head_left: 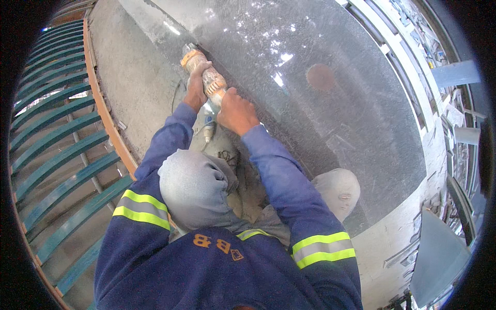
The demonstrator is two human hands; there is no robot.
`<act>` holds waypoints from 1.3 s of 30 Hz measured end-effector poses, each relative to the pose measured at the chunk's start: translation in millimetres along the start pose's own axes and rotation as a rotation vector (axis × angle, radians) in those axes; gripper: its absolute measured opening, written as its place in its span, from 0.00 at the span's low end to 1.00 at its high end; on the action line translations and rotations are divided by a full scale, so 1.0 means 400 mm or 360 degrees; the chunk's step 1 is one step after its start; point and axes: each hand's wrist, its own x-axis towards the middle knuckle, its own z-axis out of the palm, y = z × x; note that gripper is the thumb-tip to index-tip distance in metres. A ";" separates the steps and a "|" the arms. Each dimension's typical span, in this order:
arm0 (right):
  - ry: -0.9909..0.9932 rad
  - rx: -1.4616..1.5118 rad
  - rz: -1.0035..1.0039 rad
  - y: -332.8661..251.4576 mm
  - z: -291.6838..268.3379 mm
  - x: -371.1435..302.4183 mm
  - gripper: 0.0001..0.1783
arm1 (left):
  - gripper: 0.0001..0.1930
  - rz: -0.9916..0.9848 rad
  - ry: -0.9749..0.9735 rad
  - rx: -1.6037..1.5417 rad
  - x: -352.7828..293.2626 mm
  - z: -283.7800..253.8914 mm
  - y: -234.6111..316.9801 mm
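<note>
A dusty hand-held power grinder with an orange head lies against the left edge of a large polished dark granite slab. My left hand grips the front part of the grinder, near its head. My right hand is closed on the rear of its body. Both arms wear blue sleeves with yellow reflective bands. My grey-trousered knees sit under the arms, and the grinder's disc is hidden.
A rough concrete strip runs along the slab's left side, edged by an orange rim. Teal slats lie beyond it at left. Racks of stone pieces stand at right. A cable loops by the grinder.
</note>
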 end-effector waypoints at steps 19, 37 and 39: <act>-0.0024 0.0037 0.0028 0.008 0.004 0.006 0.24 | 0.12 -0.0154 -0.0001 -0.0014 -0.006 0.015 0.006; 0.0123 -0.0030 -0.0020 0.014 0.055 0.061 0.25 | 0.12 -0.0091 -0.0012 0.0022 0.051 -0.025 0.009; 0.0019 -0.0003 -0.0001 0.006 0.038 0.051 0.26 | 0.11 -0.0119 0.0037 0.0027 0.035 -0.018 0.011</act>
